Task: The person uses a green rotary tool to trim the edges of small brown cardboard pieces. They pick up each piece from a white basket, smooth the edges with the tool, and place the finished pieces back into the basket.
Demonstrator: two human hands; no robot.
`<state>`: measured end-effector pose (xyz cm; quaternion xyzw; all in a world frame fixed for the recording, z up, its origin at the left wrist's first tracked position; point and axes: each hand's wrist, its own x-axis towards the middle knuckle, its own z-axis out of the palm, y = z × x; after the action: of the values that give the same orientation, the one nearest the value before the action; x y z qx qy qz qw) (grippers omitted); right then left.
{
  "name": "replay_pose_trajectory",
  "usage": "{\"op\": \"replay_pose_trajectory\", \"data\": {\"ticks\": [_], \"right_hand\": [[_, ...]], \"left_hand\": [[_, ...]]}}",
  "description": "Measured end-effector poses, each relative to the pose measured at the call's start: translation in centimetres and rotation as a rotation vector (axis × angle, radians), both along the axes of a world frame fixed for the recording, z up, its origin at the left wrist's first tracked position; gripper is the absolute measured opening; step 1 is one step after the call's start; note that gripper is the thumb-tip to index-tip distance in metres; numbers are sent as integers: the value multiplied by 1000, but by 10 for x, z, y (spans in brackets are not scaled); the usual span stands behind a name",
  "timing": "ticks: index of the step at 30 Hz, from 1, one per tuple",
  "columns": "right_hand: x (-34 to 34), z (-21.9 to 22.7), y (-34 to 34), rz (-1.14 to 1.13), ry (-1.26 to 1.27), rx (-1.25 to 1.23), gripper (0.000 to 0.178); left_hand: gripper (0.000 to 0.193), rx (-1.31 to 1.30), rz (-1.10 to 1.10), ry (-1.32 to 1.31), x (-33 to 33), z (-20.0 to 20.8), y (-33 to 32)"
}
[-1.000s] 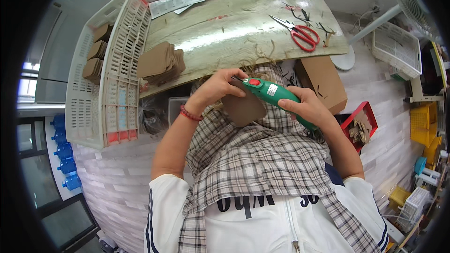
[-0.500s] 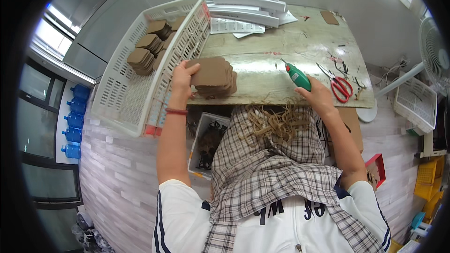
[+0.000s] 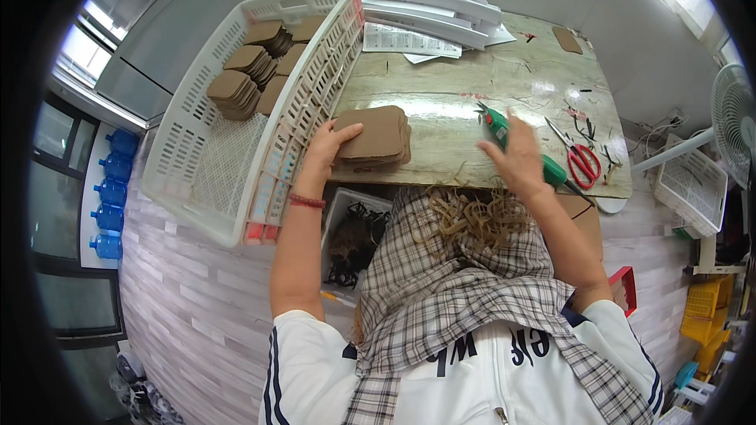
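My left hand (image 3: 331, 145) grips the left edge of a stack of flat brown rounded-corner pieces (image 3: 376, 132), thumb on top; the lower fingers are partly hidden. The stack is at the table's front edge. Over a green corded hand tool (image 3: 554, 169) is my right hand (image 3: 516, 159), slightly blurred, thumb and fingers apart. The tool, with a red part and small metal tip, appears to lie on the table beneath that hand. Red-handled scissors (image 3: 581, 161) lie just to its right. Curled tan strips (image 3: 476, 216) rest on the plaid apron (image 3: 409, 260) over my lap.
A white plastic crate (image 3: 248, 181) at the left holds several brown stacks (image 3: 233, 93). Papers (image 3: 425, 17) lie at the table's back, a lone brown piece (image 3: 567, 40) in the far right corner. Below the table is a bin of dark scraps (image 3: 354, 240). A fan (image 3: 731, 110) stands right.
My right hand has loosened from around the green tool, its fingers now spread above it. The brown stack looks more evenly squared, with my left hand still at its edge. The view has shifted slightly.
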<state>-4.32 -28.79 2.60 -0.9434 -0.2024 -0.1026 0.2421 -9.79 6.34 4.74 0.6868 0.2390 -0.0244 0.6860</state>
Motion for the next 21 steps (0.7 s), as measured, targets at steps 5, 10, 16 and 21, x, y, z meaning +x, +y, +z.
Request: {"op": "replay_pose_trajectory", "data": {"ticks": [5,10,16,21], "right_hand": [[11,-19,104,33,1019,667,106],[20,-11,133,106,1095,850,97],[10,5,122,289,1111,897,81],[-1,-29,106,308,792,752,102]], "left_hand": [[62,-137,-78,9,12,-14,1],[58,-191,-99,77,9,-11,-10],[59,-359,-190,26,1,-21,-13],[82,-85,-128,-150,-24,-51,-27]]}}
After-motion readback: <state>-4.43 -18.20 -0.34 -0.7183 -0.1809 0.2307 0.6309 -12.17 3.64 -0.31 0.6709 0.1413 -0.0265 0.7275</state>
